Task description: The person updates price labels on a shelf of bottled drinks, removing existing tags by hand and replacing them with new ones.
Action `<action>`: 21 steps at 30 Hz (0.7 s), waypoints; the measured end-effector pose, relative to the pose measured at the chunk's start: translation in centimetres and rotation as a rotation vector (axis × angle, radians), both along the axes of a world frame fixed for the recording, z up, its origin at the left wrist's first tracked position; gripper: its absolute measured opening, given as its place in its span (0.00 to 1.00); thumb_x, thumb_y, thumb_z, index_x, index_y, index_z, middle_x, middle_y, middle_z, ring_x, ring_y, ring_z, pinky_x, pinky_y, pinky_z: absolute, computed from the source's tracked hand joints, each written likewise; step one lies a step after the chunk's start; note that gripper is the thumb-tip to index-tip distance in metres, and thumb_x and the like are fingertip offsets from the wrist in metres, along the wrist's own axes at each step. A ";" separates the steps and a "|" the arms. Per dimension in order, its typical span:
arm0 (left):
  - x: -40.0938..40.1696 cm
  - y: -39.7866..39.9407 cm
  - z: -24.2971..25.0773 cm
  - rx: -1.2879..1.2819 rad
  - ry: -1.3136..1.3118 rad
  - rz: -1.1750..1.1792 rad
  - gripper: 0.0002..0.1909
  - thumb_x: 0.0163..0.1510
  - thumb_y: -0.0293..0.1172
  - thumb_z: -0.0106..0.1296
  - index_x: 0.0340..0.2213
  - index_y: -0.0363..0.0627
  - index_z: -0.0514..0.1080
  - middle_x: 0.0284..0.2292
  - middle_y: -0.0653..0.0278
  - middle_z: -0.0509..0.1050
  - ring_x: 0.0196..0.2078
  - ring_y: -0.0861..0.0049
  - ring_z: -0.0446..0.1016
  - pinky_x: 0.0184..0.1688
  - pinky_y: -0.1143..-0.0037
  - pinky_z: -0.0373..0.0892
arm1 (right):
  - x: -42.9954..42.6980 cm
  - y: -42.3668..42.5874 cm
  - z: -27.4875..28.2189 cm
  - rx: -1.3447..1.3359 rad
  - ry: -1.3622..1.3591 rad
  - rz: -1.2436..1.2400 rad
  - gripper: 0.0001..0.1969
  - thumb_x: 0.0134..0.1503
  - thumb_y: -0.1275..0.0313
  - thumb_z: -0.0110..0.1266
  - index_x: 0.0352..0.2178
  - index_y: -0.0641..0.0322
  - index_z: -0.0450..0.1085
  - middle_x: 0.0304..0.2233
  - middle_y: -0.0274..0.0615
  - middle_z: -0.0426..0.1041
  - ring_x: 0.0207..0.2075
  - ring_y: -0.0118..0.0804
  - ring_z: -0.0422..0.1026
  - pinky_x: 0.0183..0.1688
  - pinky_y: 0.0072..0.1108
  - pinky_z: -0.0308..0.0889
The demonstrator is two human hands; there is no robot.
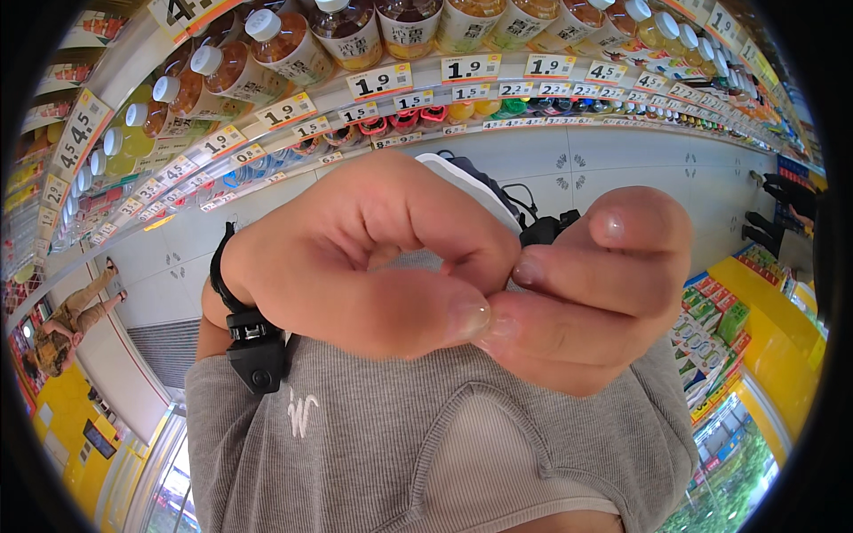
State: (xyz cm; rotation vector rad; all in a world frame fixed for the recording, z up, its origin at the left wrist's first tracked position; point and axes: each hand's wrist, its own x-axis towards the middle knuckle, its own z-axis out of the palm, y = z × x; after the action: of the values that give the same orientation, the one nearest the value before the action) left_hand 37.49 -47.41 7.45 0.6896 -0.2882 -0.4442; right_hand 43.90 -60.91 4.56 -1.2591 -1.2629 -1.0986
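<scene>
My left hand (373, 266) is raised over my grey ribbed shirt (360, 413), its fingers curled round towards the thumb, leaving a small gap. My right hand (600, 300) is beside it with bent fingers. The fingertips of both hands meet near the middle of the view, and no object shows between them; what the folded fingers cover is hidden. A black strap with a small black device (256, 360) is around my left wrist. Behind the hands are another black device (550, 230) with a cable and a partly hidden dark thing with a white rim (466, 176).
Shop shelves with bottled drinks (346, 33) and price tags (380, 81) curve across the top. Tiled floor (606, 156) lies beyond my hands. Stacked cartons (710, 333) stand at right. One person (66, 326) is at far left, and legs of people (766, 230) show at far right.
</scene>
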 end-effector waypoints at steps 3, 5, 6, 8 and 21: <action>-0.2 -0.6 -0.2 -0.020 -0.073 0.127 0.10 0.45 0.25 0.46 0.13 0.40 0.64 0.12 0.64 0.68 0.12 0.84 0.61 0.13 0.82 0.53 | 0.1 -0.3 0.0 -0.045 -0.001 0.025 0.09 0.38 0.71 0.58 0.23 0.45 0.66 0.26 0.14 0.67 0.27 0.20 0.63 0.40 0.26 0.59; -0.2 -0.7 -0.2 -0.012 -0.077 0.169 0.11 0.45 0.25 0.46 0.12 0.40 0.64 0.12 0.64 0.68 0.12 0.83 0.60 0.13 0.82 0.53 | 0.2 -0.5 0.0 -0.082 0.002 0.046 0.09 0.38 0.71 0.58 0.23 0.46 0.66 0.26 0.15 0.67 0.27 0.21 0.64 0.40 0.26 0.59; -0.2 -0.7 -0.2 -0.009 -0.079 0.180 0.12 0.46 0.25 0.46 0.12 0.40 0.64 0.11 0.64 0.68 0.12 0.83 0.60 0.13 0.81 0.53 | 0.2 -0.8 0.0 -0.098 0.005 0.053 0.09 0.38 0.72 0.59 0.23 0.46 0.67 0.26 0.16 0.68 0.27 0.21 0.64 0.41 0.27 0.59; -0.1 -0.7 -0.3 0.001 -0.090 0.178 0.13 0.46 0.25 0.46 0.11 0.41 0.63 0.11 0.64 0.67 0.11 0.82 0.60 0.13 0.81 0.52 | 0.3 -1.0 0.1 -0.128 0.010 0.064 0.09 0.38 0.72 0.59 0.23 0.46 0.67 0.27 0.16 0.68 0.27 0.21 0.65 0.42 0.27 0.59; -0.1 -0.8 -0.4 0.187 -0.237 0.352 0.15 0.45 0.30 0.52 0.10 0.44 0.61 0.10 0.66 0.65 0.10 0.80 0.57 0.14 0.77 0.49 | 0.9 -2.8 0.8 -0.274 0.098 0.212 0.09 0.38 0.74 0.60 0.24 0.48 0.69 0.29 0.21 0.72 0.29 0.24 0.69 0.46 0.31 0.58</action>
State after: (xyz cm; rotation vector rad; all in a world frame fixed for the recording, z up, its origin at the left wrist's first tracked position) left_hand 37.36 -48.26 7.07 0.9589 -0.3429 -0.0519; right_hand 44.78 -63.73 5.35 -1.3271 -1.4701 -0.7217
